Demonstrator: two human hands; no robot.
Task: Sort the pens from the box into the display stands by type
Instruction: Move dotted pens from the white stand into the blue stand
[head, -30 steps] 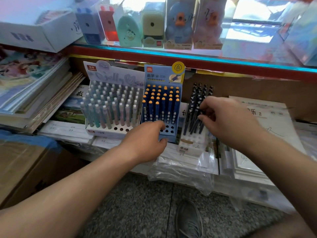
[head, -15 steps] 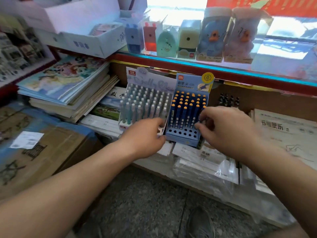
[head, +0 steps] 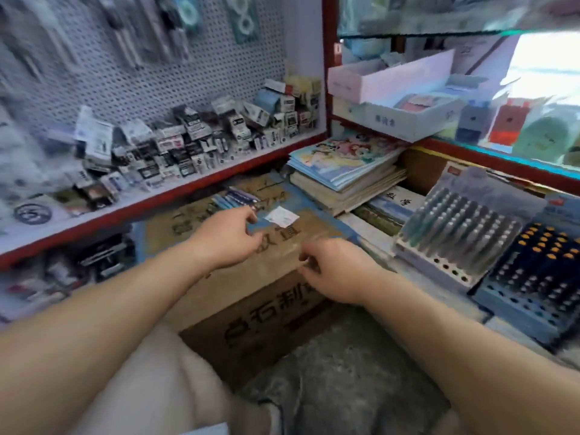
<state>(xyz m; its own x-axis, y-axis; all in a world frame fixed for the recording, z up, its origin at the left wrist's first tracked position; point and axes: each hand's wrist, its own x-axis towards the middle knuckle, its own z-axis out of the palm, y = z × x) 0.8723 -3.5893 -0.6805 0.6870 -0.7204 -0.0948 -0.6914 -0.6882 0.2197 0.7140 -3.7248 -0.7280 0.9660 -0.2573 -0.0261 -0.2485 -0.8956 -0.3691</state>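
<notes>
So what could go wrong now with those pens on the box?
The pens lie loose near the back edge of the box, so the left hand close by might knock some off behind. Both stands sit close beside the right arm; swinging over, it could bump them and spill pens.

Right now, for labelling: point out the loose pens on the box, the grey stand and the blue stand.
loose pens [head: 236, 197]: head view, mid-bundle.
grey stand [head: 439, 270]: head view, bare white base.
blue stand [head: 517, 303]: head view, bare holed base.
</notes>
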